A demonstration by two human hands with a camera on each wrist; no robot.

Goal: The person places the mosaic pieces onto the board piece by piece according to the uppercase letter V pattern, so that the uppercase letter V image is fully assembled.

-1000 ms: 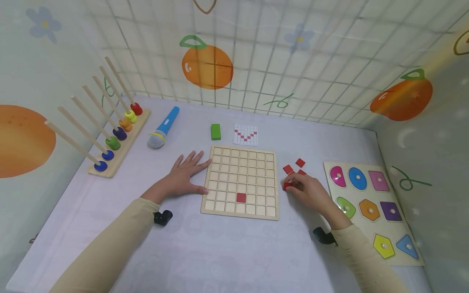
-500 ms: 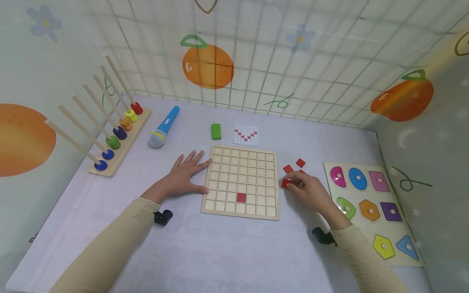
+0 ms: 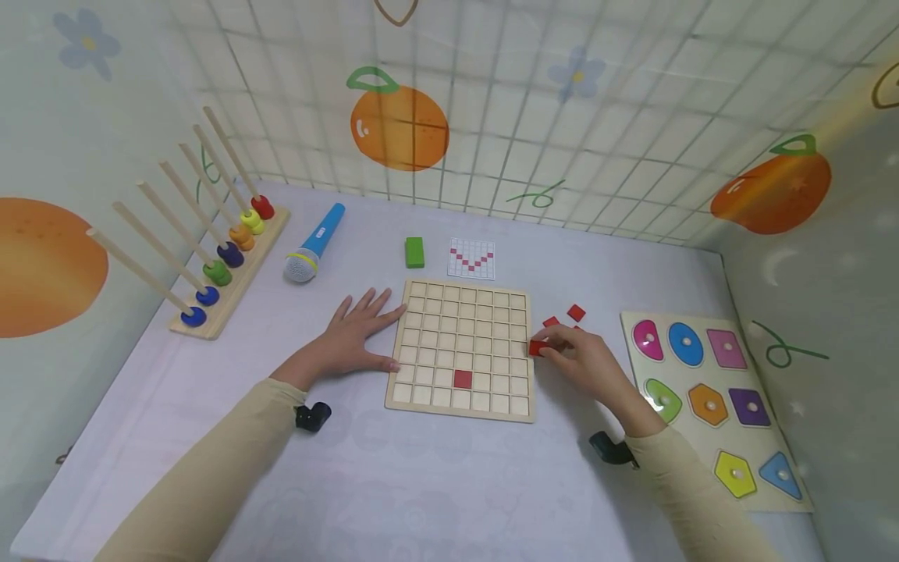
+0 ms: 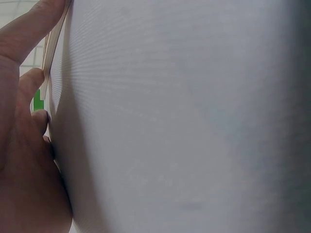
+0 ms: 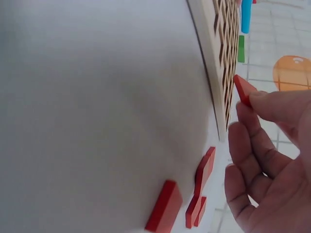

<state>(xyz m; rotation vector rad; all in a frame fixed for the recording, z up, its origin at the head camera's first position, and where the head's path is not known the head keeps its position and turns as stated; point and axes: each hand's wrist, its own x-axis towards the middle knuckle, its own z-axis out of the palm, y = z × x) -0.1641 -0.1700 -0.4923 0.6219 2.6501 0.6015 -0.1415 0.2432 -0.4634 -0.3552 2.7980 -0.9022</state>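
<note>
A wooden grid board (image 3: 460, 412) lies mid-table, with one red square tile (image 3: 463, 379) set in a cell of its second row from the front. My left hand (image 3: 357, 336) lies spread on the cloth, its thumb and index fingertips at the board's left edge. Between thumb and index finger, my right hand (image 3: 581, 359) pinches another red tile (image 5: 245, 91), held at the board's right edge. Loose red tiles (image 3: 577, 312) lie beyond that hand, which partly hides them; several show in the right wrist view.
Behind the board are a green block (image 3: 414, 253) and a pattern card (image 3: 471, 258) with a red V. A toy microphone (image 3: 314, 243) and a peg stacker (image 3: 242, 293) stand left. To the right lies a shape puzzle board (image 3: 695, 449) with knobbed pieces.
My right hand has lifted the pinched red tile from beside the loose ones and moved left to the board's right edge. My left hand has stayed in place.
</note>
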